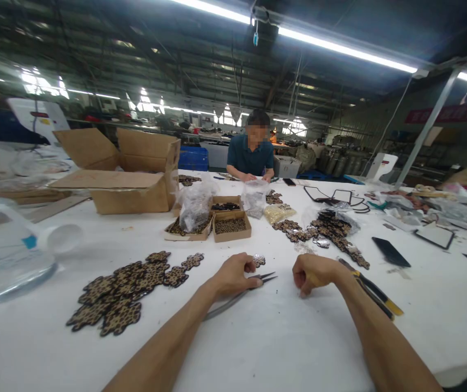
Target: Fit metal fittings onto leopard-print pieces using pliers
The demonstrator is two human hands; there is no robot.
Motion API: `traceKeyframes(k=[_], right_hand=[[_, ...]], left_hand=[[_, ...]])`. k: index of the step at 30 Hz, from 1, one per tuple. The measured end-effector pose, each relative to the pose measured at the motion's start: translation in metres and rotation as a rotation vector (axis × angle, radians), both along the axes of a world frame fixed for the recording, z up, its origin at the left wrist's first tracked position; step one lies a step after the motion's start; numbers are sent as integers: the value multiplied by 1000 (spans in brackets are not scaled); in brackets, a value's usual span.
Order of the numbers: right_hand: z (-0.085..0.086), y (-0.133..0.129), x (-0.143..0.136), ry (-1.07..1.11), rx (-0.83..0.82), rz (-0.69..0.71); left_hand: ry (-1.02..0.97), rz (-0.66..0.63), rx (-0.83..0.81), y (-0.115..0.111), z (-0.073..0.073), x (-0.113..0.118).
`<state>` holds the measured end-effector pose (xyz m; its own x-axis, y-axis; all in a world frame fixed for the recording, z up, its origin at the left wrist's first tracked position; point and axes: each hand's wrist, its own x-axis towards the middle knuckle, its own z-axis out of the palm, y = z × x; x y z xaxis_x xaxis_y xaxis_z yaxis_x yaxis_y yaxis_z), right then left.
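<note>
My left hand (235,275) is closed around a pair of thin-jawed pliers (266,277). Their jaws point right, slightly apart, and a grey curved handle shows below the wrist. Just past those fingers lies one small patch (259,261), its shiny silvery side showing. My right hand (313,273) is closed with its fingertips down at the table; whatever it may pinch is hidden. Beside the right wrist rest yellow-and-black pliers (374,291). On the left spreads a pile of leopard-print patches (122,288) with dark edges.
Small cardboard boxes (232,235) of metal bits stand ahead, near a large open carton (133,190). More patches (331,228) and a phone (390,252) lie to the right. Across the table sits a co-worker (250,155). A clear plastic jug (8,250) stands at left.
</note>
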<state>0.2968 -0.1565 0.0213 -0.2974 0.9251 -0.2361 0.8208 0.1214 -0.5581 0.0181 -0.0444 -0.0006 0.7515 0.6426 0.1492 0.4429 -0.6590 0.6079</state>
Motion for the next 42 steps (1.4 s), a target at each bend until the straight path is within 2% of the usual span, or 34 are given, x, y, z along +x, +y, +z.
traceKeyframes(k=[4, 10, 14, 18, 21, 23, 26, 29, 32, 34, 39, 42], right_hand=[[-9, 3, -7, -46, 16, -8], [-9, -1, -22, -100, 91, -68], [-15, -5, -27, -141, 145, -49], [-21, -5, -27, -134, 111, -48], [-16, -4, -30, -18, 106, -18], [-11, -1, -37, 156, 161, -28], [-14, 11, -56, 471, 304, -175], [-29, 27, -75, 702, 409, -322], [-44, 39, -86, 761, 492, -372], [-49, 43, -89, 757, 542, -372], [-43, 37, -87, 805, 532, -314], [-39, 33, -88, 805, 517, -281]], left_hand=[[-3, 8, -20, 0, -1, 1], [-16, 5, -19, 2, -4, 2], [-19, 19, -32, 1, -5, -1], [-46, 25, -31, 0, -9, -5], [-140, 49, -27, -1, -12, -5], [-241, 58, -52, -2, -12, -2], [-374, 13, -210, -7, -10, 4], [-446, -81, -424, -12, -7, 7], [-488, -119, -543, -15, -6, 7], [-508, -112, -543, -16, -7, 6], [-549, -42, -419, -14, -8, 6], [-568, -53, -438, -12, -8, 6]])
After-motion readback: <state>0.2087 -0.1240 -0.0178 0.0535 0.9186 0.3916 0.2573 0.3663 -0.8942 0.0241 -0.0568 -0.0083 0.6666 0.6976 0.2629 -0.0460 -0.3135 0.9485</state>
